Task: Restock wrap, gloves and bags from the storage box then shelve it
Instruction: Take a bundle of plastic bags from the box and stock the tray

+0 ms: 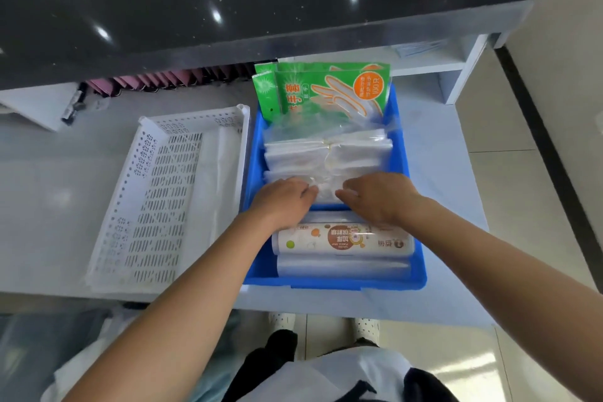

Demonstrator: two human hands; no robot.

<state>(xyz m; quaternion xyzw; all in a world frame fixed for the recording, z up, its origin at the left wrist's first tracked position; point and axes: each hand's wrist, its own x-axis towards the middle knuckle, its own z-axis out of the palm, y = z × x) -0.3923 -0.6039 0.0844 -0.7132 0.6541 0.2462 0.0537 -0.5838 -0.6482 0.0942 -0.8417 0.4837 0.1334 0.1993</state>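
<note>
Head view shows green glove packs (329, 90) marked "100", both hands (283, 201) (380, 197) gripping white bags (328, 157) in a blue box (414, 274) on the pale tabletop (49, 206).

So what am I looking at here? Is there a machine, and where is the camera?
No machine: a person works with bare hands, filmed by a camera worn on the head, looking down. On the pale counter sits a blue bin holding green glove packets, stacked clear bags and a roll of wrap. Beside it on the left lies a white perforated basket. The left hand and right hand both rest on the nearest bundle of bags; whether they grip it is unclear.
</note>
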